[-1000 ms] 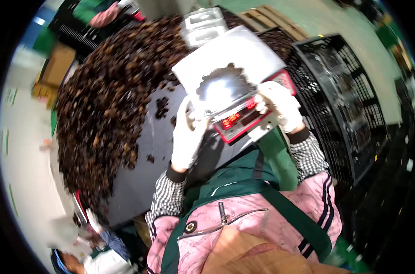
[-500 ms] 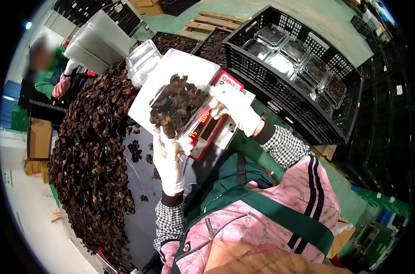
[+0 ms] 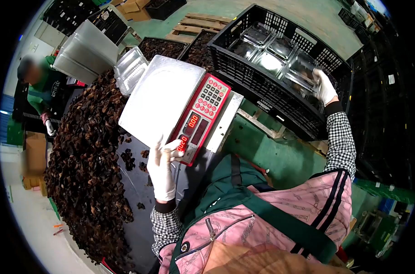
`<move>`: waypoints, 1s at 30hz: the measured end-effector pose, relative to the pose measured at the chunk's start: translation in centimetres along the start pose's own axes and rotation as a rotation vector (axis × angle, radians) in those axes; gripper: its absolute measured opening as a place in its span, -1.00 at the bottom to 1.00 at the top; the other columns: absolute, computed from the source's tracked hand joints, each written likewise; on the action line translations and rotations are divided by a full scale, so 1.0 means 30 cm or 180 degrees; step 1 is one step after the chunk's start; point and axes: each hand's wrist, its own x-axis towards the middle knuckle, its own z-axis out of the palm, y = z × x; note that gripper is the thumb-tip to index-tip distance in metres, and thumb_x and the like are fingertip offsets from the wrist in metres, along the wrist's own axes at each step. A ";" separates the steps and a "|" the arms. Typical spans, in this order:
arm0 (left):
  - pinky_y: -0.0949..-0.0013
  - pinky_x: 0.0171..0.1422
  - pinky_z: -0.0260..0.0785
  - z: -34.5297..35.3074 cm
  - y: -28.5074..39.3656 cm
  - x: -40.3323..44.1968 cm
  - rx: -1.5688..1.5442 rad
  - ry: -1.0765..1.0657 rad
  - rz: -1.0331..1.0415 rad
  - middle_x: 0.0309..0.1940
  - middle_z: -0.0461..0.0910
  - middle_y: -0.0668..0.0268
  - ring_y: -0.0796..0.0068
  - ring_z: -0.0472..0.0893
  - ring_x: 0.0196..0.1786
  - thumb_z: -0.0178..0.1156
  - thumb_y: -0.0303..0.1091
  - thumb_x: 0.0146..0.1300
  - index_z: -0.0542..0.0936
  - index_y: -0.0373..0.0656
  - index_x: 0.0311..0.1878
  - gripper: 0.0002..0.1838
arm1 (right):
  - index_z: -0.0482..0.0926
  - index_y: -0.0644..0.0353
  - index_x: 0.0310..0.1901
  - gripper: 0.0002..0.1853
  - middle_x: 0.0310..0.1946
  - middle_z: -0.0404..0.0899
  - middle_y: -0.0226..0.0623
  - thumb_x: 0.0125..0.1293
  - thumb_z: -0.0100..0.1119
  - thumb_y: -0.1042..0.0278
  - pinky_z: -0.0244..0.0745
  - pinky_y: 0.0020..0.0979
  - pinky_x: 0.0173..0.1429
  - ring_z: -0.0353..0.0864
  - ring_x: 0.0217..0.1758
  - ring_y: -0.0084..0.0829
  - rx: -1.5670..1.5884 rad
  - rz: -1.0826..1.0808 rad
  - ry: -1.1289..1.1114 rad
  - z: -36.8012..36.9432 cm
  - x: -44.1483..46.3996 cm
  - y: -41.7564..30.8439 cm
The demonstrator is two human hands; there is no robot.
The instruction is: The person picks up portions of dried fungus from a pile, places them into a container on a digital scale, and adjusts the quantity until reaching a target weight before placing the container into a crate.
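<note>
My right hand (image 3: 325,86), in a white glove, grips the edge of a clear plastic box (image 3: 303,68) inside the black crate (image 3: 280,106), among several other clear boxes. My left hand (image 3: 162,170), gloved too, is at the lower corner of the red and white scale (image 3: 213,98), its fingers apart and nothing in them. The scale's metal plate (image 3: 159,98) is bare and its red digits are lit. Left of the scale a heap of dark brown pieces (image 3: 86,169) covers much of the grey table (image 3: 136,194).
Clear empty trays (image 3: 130,71) lie behind the scale, beside a tall stack of containers (image 3: 86,50). A person in green (image 3: 41,89) stands at the far left. Behind are a wooden pallet (image 3: 196,25) and more black crates (image 3: 164,7).
The filled clear box has left the space over the scale; my right hand has moved right, into the black crate. My left hand has let go of the box and stayed near the scale.
</note>
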 end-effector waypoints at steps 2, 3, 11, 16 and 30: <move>0.52 -0.10 0.53 -0.070 -0.034 -0.004 -0.0177 0.0219 -0.0112 0.00 0.71 0.06 0.54 0.69 -0.20 0.09 -0.26 0.57 0.29 -0.32 0.50 -0.44 | 0.60 -0.05 -0.20 -0.72 -0.43 0.58 -0.50 0.38 0.20 -0.08 0.48 -0.41 -0.51 0.50 -0.59 -0.46 -0.1012 0.0838 -0.0564 -0.204 0.152 0.009; 0.58 -0.13 0.50 -0.089 -0.039 -0.010 -0.0248 0.0320 -0.0162 -0.01 0.72 0.08 0.57 0.68 -0.22 0.09 -0.29 0.57 0.30 -0.33 0.49 -0.46 | 0.61 -0.05 -0.21 -0.69 -0.47 0.57 -0.51 0.39 0.18 -0.11 0.38 -0.41 -0.59 0.47 -0.65 -0.48 -0.0971 0.0891 -0.0614 -0.238 0.187 0.052; 0.58 -0.14 0.48 -0.230 -0.080 -0.102 -0.0371 0.0889 -0.0171 0.00 0.72 0.14 0.59 0.66 -0.20 0.07 -0.35 0.55 0.35 -0.29 0.48 -0.49 | 0.69 0.26 -0.02 -0.53 -0.11 0.75 -0.11 0.41 0.25 -0.07 0.60 -0.20 0.04 0.73 -0.05 -0.19 -0.4795 0.0039 0.0591 -0.297 0.430 0.149; 0.53 -0.07 0.50 -0.320 -0.147 -0.188 -0.0160 0.1348 -0.0237 -0.01 0.73 0.18 0.60 0.64 -0.20 0.06 -0.36 0.55 0.49 -0.31 0.36 -0.59 | 0.62 0.27 0.18 -0.62 0.10 0.70 -0.07 0.50 0.19 0.18 0.51 -0.26 0.33 0.68 0.20 -0.23 -0.4136 -0.3206 0.0417 0.240 0.267 0.059; 0.29 0.18 0.53 -0.537 -0.233 -0.168 0.2056 0.2041 0.0665 -0.04 0.74 0.15 0.25 0.72 -0.01 0.25 -0.44 0.35 0.68 -0.22 0.11 -0.71 | 0.71 0.26 0.04 -0.63 -0.04 0.75 -0.06 0.23 0.43 0.28 0.58 -0.26 0.14 0.74 0.03 -0.17 -0.5267 -0.3051 -0.4237 2.038 0.101 0.726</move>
